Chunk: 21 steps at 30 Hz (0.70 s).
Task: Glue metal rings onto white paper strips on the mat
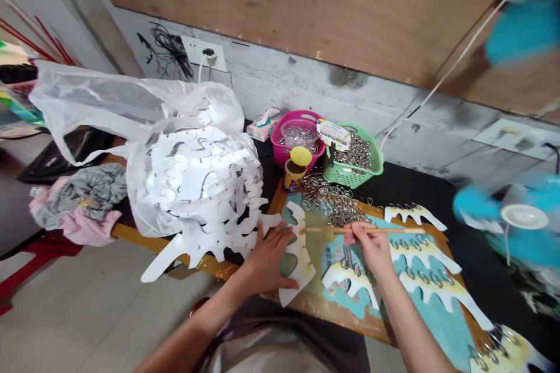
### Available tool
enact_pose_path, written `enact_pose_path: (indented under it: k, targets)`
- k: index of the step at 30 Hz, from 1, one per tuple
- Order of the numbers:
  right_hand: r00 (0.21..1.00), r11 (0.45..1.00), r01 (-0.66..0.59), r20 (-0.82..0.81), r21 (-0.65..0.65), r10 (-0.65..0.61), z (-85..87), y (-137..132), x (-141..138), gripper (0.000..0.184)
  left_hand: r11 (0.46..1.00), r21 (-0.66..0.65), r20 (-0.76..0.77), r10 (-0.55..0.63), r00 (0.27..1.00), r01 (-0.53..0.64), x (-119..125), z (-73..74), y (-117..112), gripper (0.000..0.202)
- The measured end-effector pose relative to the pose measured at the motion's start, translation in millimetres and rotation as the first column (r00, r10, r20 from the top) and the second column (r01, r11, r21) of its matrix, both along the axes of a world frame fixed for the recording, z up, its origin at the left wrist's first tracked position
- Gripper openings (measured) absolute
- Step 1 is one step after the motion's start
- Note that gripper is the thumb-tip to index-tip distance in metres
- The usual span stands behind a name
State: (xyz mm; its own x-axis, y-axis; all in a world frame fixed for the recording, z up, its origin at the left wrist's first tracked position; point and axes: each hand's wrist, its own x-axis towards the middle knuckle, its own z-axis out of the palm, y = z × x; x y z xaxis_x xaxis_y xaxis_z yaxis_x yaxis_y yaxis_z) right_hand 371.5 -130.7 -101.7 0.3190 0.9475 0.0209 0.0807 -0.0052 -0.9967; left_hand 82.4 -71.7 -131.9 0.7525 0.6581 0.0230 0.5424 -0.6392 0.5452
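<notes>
My right hand [367, 245] is closed around a thin wooden brush [394, 230], held almost level. Its tip touches or hovers just over a white scalloped cutout [301, 250] with a yellowish smear; I cannot tell which. My left hand [269, 256] lies with fingers spread at that cutout's left edge, thumb on its lower part. Under my right wrist lies another cutout [350, 280] with metal rings along its top. More ringed cutouts [441, 291] lie to the right on a blue-patterned board [315, 291].
A plastic bag [140, 186] bulges with white cutouts at left. Loose metal rings [328, 198] are heaped behind the board, near an open can [294, 176], a pink basket [277, 148] and a green basket [354, 175]. Blue fan blades [476, 207] stand at right.
</notes>
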Motion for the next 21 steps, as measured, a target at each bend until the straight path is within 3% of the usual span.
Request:
enact_pose_path:
  k: [3, 7, 10, 14, 17, 21]
  targets:
    - [0.999, 0.998, 0.046, -0.025, 0.03, -0.046, 1.4, 11.2, -1.6, 0.032, 1.0, 0.012, 0.01, 0.001, 1.0, -0.001, 0.1, -0.9, -0.2, 0.106]
    - [0.997, 0.998, 0.054, 0.059, 0.039, -0.057, 9.2, 23.2, -6.8, 0.033, 1.0, 0.006, 0.014, -0.005, 1.0, 0.005, -0.2, -1.3, -0.1, 0.105]
    - [0.983, 0.972, 0.135, 0.095, 0.19, -0.155, 26.7, 34.5, -15.8, 0.03, 1.0, -0.004, 0.004, -0.001, 1.0, 0.001, -0.3, 0.2, -0.1, 0.103]
    - [0.954, 0.878, 0.229, 0.084, 0.419, -0.289, 62.6, 58.9, -29.5, 0.028, 1.0, -0.003, -0.004, -0.006, 1.0, 0.006, -0.7, -0.2, -0.2, 0.104]
    - [0.945, 0.878, 0.145, 0.198, 0.456, -0.259, 84.8, 84.8, -38.9, 0.026, 1.0, 0.017, 0.003, -0.007, 1.0, 0.007, -1.1, -4.2, -0.1, 0.106]
    - [0.883, 0.919, -0.035, 0.443, 0.392, -0.155, 94.3, 119.2, -51.0, 0.026, 0.999, 0.046, 0.024, -0.011, 1.0, 0.009, -1.5, -9.4, -0.3, 0.108]
